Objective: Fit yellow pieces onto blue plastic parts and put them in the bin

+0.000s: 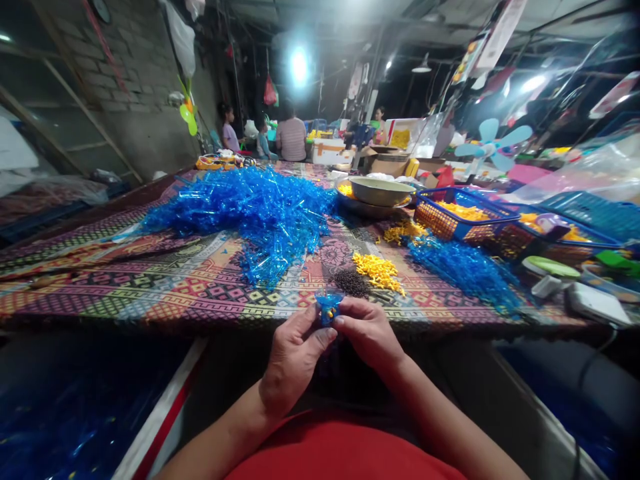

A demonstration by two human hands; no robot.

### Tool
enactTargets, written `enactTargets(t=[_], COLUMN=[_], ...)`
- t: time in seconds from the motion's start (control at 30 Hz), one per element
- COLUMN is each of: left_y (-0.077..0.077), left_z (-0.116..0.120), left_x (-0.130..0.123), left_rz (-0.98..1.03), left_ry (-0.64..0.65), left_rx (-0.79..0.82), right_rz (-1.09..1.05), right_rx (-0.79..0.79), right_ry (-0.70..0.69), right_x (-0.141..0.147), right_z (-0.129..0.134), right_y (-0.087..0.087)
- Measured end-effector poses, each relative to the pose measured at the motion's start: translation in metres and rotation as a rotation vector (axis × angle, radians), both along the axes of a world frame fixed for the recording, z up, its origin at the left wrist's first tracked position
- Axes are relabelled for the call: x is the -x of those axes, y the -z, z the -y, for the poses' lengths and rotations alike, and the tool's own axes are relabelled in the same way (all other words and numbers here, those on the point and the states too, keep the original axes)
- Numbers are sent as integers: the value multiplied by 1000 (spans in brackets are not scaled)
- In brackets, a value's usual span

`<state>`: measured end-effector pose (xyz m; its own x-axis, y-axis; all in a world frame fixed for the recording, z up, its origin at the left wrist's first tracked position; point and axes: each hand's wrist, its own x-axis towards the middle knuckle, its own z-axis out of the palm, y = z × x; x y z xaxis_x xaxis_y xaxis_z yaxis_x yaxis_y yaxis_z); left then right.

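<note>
Between my two hands, just off the table's front edge, is a small clear blue plastic piece (329, 303) with a bit of yellow in it. My left hand (295, 347) pinches it from the left with thumb and fingers. From the right, my right hand (369, 330) grips the same piece between thumb and forefinger. Right behind it on the cloth lie a small heap of dark beads (351, 283) and a heap of small yellow parts (379, 272). A large pile of clear blue plastic pieces (250, 207) spreads farther back on the left.
A patterned cloth (125, 293) covers the table. To the right are a smaller blue pile (463, 270), a blue basket (460, 227) of yellow parts, a metal bowl (383, 191) and a white device (597, 303) with a cable. A fan (493, 143) stands behind. Several people are in the background.
</note>
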<state>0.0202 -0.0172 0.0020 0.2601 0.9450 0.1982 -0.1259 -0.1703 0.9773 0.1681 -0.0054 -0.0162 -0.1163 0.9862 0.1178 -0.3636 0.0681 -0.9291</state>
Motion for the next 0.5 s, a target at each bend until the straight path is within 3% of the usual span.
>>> enactTargets(t=[0.3,0.5], left_y=[1,0], left_z=[2,2], left_x=[1,0], left_rz=[103,142], left_ry=[24,40], left_rx=[144,143], right_rz=[-130,-138], right_rx=[93,85], right_ry=[-56,-72], right_x=[-1,0], right_z=[-1,1], right_y=[-5,-6])
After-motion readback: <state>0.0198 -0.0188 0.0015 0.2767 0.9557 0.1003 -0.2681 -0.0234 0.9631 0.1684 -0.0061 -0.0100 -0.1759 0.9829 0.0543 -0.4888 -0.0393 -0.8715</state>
